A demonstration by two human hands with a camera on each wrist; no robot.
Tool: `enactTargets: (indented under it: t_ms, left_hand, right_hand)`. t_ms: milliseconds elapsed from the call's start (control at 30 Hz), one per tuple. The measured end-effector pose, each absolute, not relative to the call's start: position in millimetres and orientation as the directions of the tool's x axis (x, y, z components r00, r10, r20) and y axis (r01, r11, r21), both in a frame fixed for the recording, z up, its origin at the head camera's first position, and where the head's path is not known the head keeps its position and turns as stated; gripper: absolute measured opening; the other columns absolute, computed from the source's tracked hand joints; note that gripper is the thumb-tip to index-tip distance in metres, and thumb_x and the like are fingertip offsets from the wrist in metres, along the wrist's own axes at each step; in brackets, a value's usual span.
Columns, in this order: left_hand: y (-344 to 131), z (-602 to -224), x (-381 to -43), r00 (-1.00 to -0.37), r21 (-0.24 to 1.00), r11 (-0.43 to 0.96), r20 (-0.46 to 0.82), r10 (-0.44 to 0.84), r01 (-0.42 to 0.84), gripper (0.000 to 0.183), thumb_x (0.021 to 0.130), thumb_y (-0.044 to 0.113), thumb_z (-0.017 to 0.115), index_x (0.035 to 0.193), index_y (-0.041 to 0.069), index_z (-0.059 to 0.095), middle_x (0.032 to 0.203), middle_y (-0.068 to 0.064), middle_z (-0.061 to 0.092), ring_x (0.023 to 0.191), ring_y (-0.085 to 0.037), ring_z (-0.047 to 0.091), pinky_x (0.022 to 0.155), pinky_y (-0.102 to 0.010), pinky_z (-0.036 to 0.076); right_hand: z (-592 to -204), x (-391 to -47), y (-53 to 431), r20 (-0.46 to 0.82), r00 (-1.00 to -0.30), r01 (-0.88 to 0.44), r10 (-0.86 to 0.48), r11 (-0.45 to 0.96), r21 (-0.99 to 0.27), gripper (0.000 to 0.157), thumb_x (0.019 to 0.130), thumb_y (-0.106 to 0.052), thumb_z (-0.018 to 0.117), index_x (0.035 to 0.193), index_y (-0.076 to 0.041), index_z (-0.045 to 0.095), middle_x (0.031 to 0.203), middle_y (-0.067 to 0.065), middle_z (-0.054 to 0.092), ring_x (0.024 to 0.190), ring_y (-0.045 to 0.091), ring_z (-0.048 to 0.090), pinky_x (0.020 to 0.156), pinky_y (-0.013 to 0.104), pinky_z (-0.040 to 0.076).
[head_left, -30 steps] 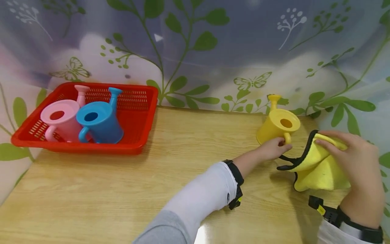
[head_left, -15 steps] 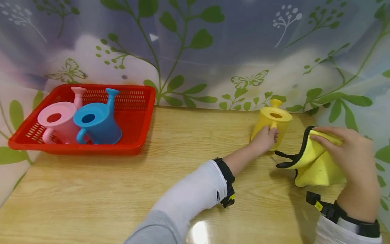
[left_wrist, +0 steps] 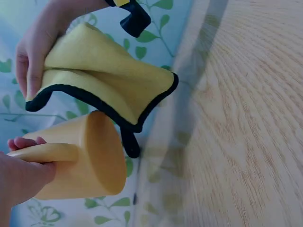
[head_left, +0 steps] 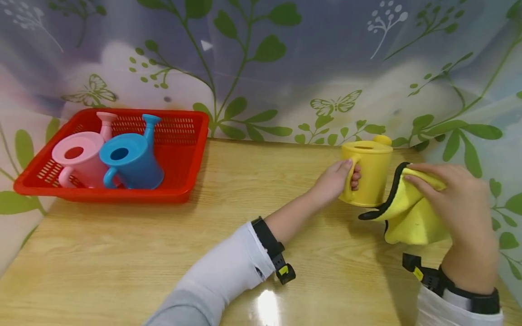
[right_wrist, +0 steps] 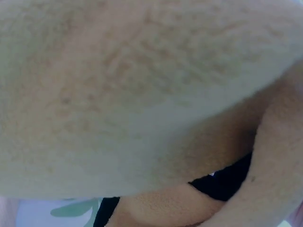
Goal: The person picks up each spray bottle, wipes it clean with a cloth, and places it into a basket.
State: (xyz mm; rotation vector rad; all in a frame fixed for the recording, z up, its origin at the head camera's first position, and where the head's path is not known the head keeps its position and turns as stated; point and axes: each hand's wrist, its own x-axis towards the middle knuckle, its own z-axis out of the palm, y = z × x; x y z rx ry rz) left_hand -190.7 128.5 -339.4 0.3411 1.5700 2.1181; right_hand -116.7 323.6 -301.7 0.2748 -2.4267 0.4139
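Note:
My left hand grips the handle of a yellow watering can, fingers curled through the loop. In the left wrist view the can is raised off the table, its flat base toward the camera. My right hand pinches a yellow cloth with black edging between thumb and fingers, just right of the can. The cloth hangs in folds, and its black edge overlaps the can's lower side in the head view. Up close, the cloth fills most of the right wrist view and hides the hand there.
At the left of the table stands a red plastic basket. A pink watering can and a blue watering can sit in it side by side. A patterned curtain closes off the back and the right side.
My left hand took hold of the yellow can by its handle, lifted it and turned it so the handle points left. The right hand with the cloth shifted slightly left toward it.

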Motion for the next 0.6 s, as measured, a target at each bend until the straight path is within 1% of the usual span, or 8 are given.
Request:
enactTargets:
  t_ms: [67, 100, 167, 233, 333, 400, 567, 600]
  left_hand:
    - [119.9, -336.2, -186.6, -0.858, 0.931, -0.273, -0.075, 0.509, -0.244, 0.029, 0.107, 0.022, 0.025, 0.091, 0.007, 0.045, 0.074, -0.001, 0.041, 0.065, -0.011, 0.041, 0.065, -0.021, 0.043]
    - [114.9, -334.9, -184.6, -0.864, 0.921, -0.298, -0.072, 0.499, -0.250, 0.029, 0.107, 0.022, 0.025, 0.091, 0.008, 0.044, 0.073, -0.001, 0.040, 0.064, -0.011, 0.040, 0.064, -0.021, 0.043]
    - [104.0, -332.4, -180.6, -0.874, 0.895, -0.358, -0.069, 0.481, -0.268, 0.030, 0.107, 0.024, 0.024, 0.090, 0.009, 0.043, 0.072, 0.000, 0.038, 0.062, -0.010, 0.038, 0.062, -0.020, 0.042]
    - [93.0, -330.3, -177.3, -0.883, 0.863, -0.419, -0.061, 0.465, -0.280, 0.030, 0.107, 0.025, 0.023, 0.089, 0.010, 0.042, 0.071, 0.000, 0.036, 0.060, -0.010, 0.036, 0.060, -0.020, 0.040]
    - [76.4, -327.8, -172.6, -0.895, 0.819, -0.489, -0.064, 0.442, -0.301, 0.032, 0.107, 0.028, 0.022, 0.088, 0.011, 0.041, 0.069, 0.001, 0.034, 0.058, -0.008, 0.033, 0.058, -0.020, 0.037]
    - [66.0, -326.6, -169.4, -0.902, 0.798, -0.519, -0.068, 0.427, -0.307, 0.032, 0.107, 0.030, 0.022, 0.088, 0.012, 0.041, 0.068, 0.003, 0.033, 0.057, -0.007, 0.032, 0.058, -0.020, 0.035]
    - [42.2, -323.7, -159.2, -0.919, 0.747, -0.585, -0.089, 0.383, -0.316, 0.034, 0.107, 0.032, 0.022, 0.088, 0.013, 0.042, 0.064, 0.005, 0.032, 0.053, -0.005, 0.030, 0.054, -0.018, 0.032]
    - [38.0, -322.8, -157.0, -0.923, 0.737, -0.598, -0.092, 0.374, -0.316, 0.034, 0.106, 0.033, 0.023, 0.087, 0.013, 0.042, 0.063, 0.005, 0.032, 0.052, -0.004, 0.030, 0.053, -0.017, 0.031]
  right_hand:
    - [-301.3, -117.5, 317.4, 0.655, -0.748, -0.326, -0.106, 0.919, -0.223, 0.025, 0.076, -0.004, 0.078, 0.099, 0.003, 0.072, 0.093, 0.024, 0.070, 0.089, 0.042, 0.060, 0.082, 0.038, 0.044]
    - [-301.3, -117.8, 313.6, 0.664, -0.739, -0.340, -0.115, 0.914, -0.220, 0.025, 0.075, -0.003, 0.078, 0.099, 0.003, 0.072, 0.093, 0.024, 0.070, 0.089, 0.042, 0.060, 0.081, 0.042, 0.043]
    - [-301.5, -118.4, 305.7, 0.694, -0.708, -0.383, -0.131, 0.897, -0.222, 0.025, 0.075, -0.003, 0.079, 0.098, 0.002, 0.072, 0.092, 0.023, 0.071, 0.088, 0.041, 0.060, 0.085, 0.035, 0.043]
    - [-302.0, -119.7, 297.7, 0.736, -0.660, -0.430, -0.152, 0.879, -0.204, 0.024, 0.081, -0.016, 0.076, 0.096, 0.002, 0.073, 0.090, 0.021, 0.071, 0.086, 0.039, 0.061, 0.087, 0.020, 0.039]
    - [-303.5, -121.1, 284.3, 0.784, -0.593, -0.497, -0.185, 0.850, -0.176, 0.043, 0.089, -0.041, 0.064, 0.094, 0.001, 0.074, 0.088, 0.019, 0.072, 0.083, 0.038, 0.062, 0.088, 0.009, 0.032]
    - [-304.5, -121.2, 274.8, 0.802, -0.559, -0.530, -0.210, 0.834, -0.151, 0.056, 0.091, -0.052, 0.055, 0.093, 0.001, 0.074, 0.087, 0.018, 0.072, 0.080, 0.036, 0.062, 0.085, 0.012, 0.036]
    - [-306.9, -118.5, 252.5, 0.831, -0.486, -0.607, -0.270, 0.788, -0.099, 0.049, 0.093, -0.044, 0.056, 0.091, 0.001, 0.074, 0.083, 0.017, 0.071, 0.074, 0.033, 0.061, 0.074, 0.030, 0.042]
    - [-307.7, -118.1, 248.4, 0.840, -0.469, -0.622, -0.274, 0.778, -0.094, 0.047, 0.093, -0.043, 0.057, 0.091, 0.001, 0.074, 0.083, 0.017, 0.071, 0.074, 0.033, 0.061, 0.074, 0.031, 0.042]
